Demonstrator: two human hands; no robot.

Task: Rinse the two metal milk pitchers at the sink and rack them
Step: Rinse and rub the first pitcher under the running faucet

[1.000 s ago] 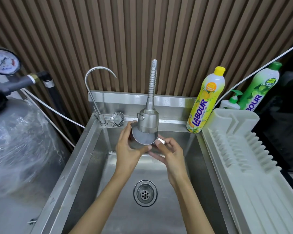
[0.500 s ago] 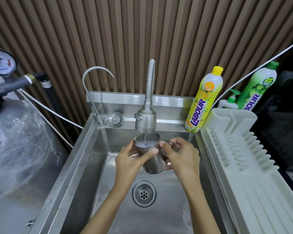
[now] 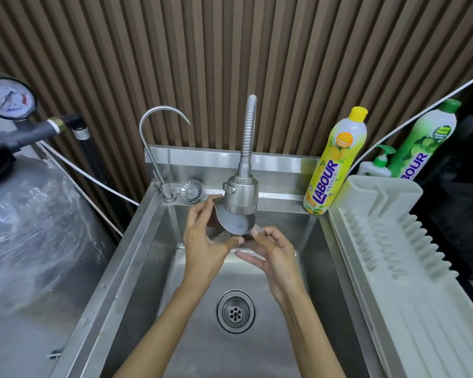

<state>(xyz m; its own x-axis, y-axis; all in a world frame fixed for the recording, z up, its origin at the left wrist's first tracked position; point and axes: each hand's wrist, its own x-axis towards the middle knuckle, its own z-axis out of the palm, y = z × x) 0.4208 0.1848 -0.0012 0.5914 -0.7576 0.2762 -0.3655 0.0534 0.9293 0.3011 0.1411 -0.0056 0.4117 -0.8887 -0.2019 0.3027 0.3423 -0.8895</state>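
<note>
Pitcher (image 3: 236, 223) sits tipped under the spray head (image 3: 241, 195), your left hand (image 3: 205, 241) and right hand (image 3: 271, 249) both closed around it; rinsing underway, next drain it, then rack (image 3: 393, 255).

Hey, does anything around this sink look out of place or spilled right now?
One small thing: the loose drain strainer basket sits tipped on the sink's back ledge beside the gooseneck tap, not in the drain. Nothing looks spilled or damaged. Both hands, left hand and right hand, hold the pitcher under the sprayer.
</note>
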